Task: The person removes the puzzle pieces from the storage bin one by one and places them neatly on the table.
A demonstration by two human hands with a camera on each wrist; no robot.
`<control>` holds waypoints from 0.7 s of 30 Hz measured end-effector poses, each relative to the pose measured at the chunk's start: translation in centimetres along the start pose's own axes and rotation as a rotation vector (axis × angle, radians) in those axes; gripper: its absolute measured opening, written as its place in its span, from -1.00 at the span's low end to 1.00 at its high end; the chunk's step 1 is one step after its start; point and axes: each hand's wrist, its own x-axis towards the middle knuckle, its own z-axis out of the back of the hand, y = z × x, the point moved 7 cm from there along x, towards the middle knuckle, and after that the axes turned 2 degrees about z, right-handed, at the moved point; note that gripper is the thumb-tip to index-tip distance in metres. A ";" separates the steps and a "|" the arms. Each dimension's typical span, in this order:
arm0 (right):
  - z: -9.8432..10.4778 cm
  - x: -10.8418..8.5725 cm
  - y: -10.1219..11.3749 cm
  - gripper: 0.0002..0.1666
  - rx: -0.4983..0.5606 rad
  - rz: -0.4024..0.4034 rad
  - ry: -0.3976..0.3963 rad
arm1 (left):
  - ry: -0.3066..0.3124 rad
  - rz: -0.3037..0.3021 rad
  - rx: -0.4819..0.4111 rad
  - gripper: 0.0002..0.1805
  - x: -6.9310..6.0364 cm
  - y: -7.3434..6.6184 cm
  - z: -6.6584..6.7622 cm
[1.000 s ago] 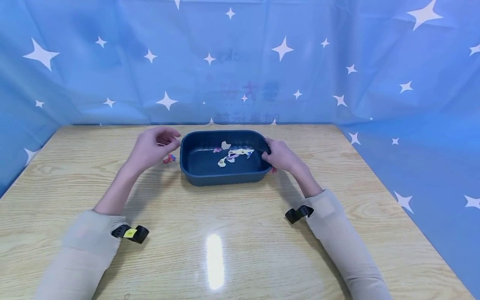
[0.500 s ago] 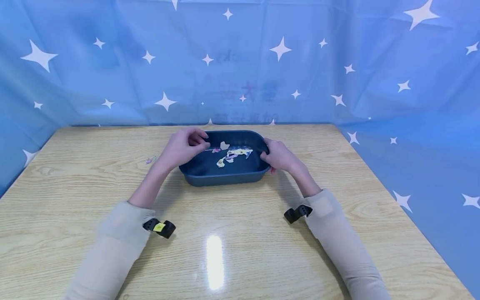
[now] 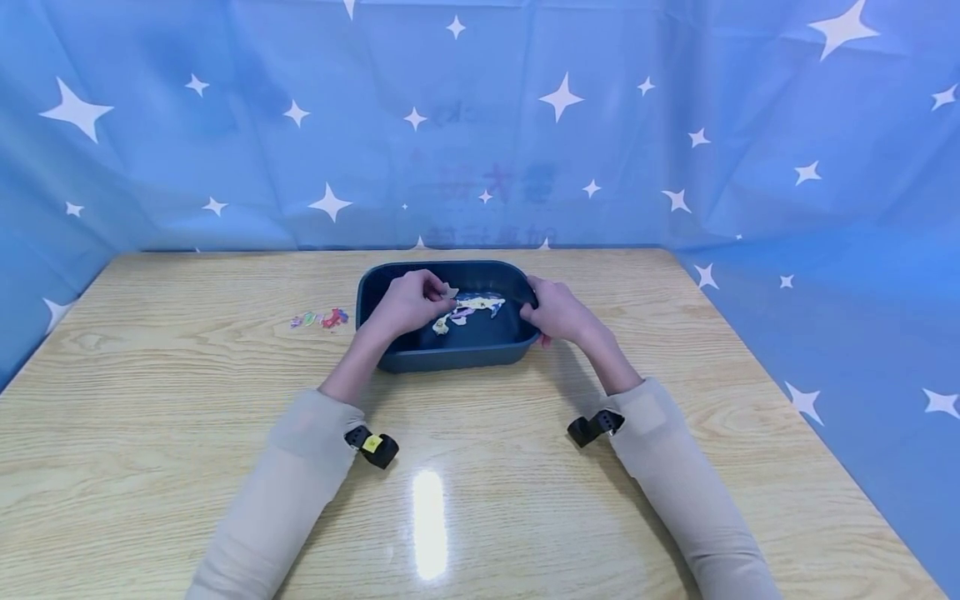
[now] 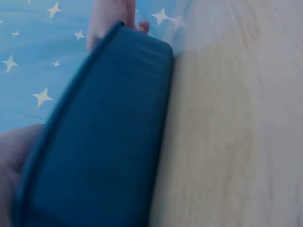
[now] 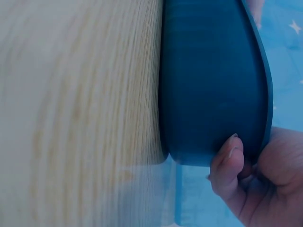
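In the head view a dark blue bin [image 3: 457,358] stands near the table's far edge. My left hand [image 3: 408,304] reaches over its left side, thumb and fingers slightly apart beside a small whitish piece [image 3: 451,291]; whether they touch it is unclear. Flat, irregular white, purple and blue pieces [image 3: 480,305] lie on the bin's floor. My right hand [image 3: 558,310] grips the right end wall, thumb inside; the right wrist view shows its curled fingers [image 5: 227,165] against the outside. In the left wrist view the bin wall [image 4: 99,127] hides most of the left hand.
Small colourful pieces [image 3: 321,318] lie in a short row on the wooden table [image 3: 510,467], left of the bin. A blue curtain with white stars [image 3: 480,125] hangs behind the table and along its sides.
My left hand has moved right, from beside the colourful pieces on the table to above the bin's inside. The right hand keeps its hold and the bin stays put.
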 end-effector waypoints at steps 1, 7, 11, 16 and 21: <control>0.0 0.0 0.0 -0.28 -0.002 -0.002 0.003 | 0.018 0.017 0.023 -0.64 0.1 0.3 -0.3; 0.0 -0.1 0.2 -0.29 0.003 -0.006 0.008 | 0.093 0.084 0.155 -0.59 0.6 1.5 -1.5; 0.0 -0.1 0.2 -0.30 0.013 -0.004 0.001 | 0.103 0.082 0.228 -0.64 0.7 1.4 -1.8; 0.0 -0.1 0.1 -0.28 0.009 -0.008 0.001 | 0.086 0.096 0.228 -0.77 0.6 1.5 -1.6; 0.0 -0.1 0.0 -0.27 -0.002 -0.013 0.004 | 0.043 0.136 0.210 -0.77 0.7 1.9 -1.2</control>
